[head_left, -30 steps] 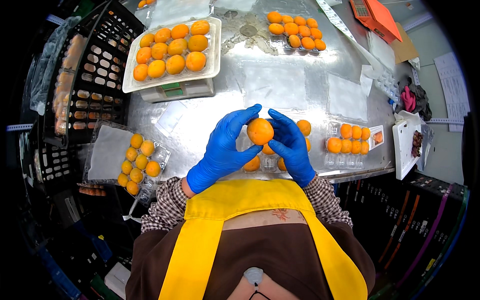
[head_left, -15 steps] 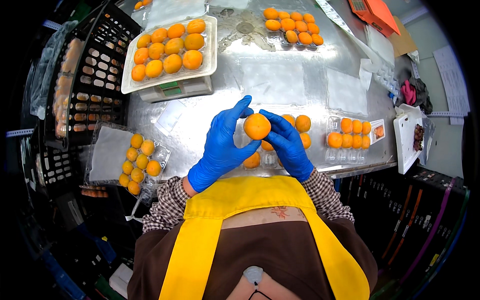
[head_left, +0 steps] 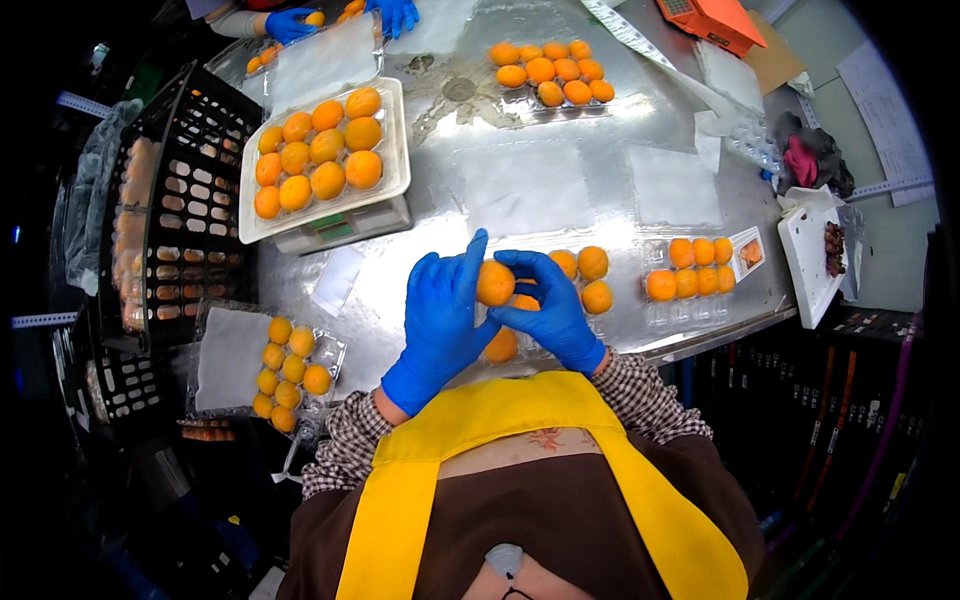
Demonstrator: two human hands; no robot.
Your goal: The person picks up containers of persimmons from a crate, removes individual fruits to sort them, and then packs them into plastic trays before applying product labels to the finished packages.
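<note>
Between my two blue-gloved hands a round orange-coloured fruit [head_left: 495, 284] is held up above the table. My left hand [head_left: 440, 325] is curved round its left side, its forefinger pointing up and away. From the right, the bent fingers and thumb of my right hand [head_left: 555, 312] touch the fruit. Below and behind my hands lies a clear plastic tray with similar fruit [head_left: 592, 263], partly hidden by them. On a scale [head_left: 345, 232] at the left stands a white tray [head_left: 396, 195] with rows of the same fruit.
Filled clear trays lie at the left edge [head_left: 292, 368], the right [head_left: 690, 268] and the far side [head_left: 550, 75]. A black crate [head_left: 200, 190] stands at the left. Another person's gloved hands [head_left: 290, 25] work at the far left. A white box [head_left: 808, 255] sits far right.
The view has shifted, so the far-side hands of another person now show. My hands still hold the fruit; my right fingers have bent more around it.
</note>
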